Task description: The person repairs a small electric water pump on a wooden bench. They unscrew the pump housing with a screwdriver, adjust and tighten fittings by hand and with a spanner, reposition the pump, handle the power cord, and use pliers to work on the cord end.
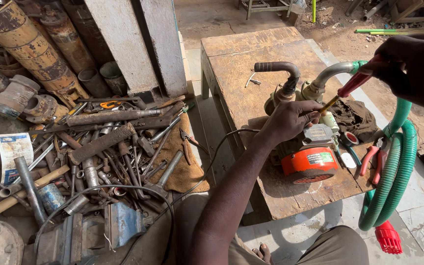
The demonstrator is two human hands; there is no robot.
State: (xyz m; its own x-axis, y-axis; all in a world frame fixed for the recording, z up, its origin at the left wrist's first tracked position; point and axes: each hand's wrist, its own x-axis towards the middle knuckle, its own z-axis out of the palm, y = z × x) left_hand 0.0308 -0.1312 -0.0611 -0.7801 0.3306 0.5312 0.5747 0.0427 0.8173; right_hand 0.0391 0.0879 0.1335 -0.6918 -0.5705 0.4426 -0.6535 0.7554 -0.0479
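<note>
I see a grey rectangular nameplate (317,132) on top of the pump (306,147), and a green-and-white sticker (320,158) on its orange end cover. Far left of the pump, a white-and-blue printed paper (12,153) lies among scrap metal.

Right hand (408,64): cut off by frame edge at 2 o'clock; wrist and fingers' far side unseen. Screwdriver (352,84) tip hidden behind left hand (290,120). Green hose (393,172) end blurred at 5 o'clock. Pump (307,152) underside hidden.
</note>
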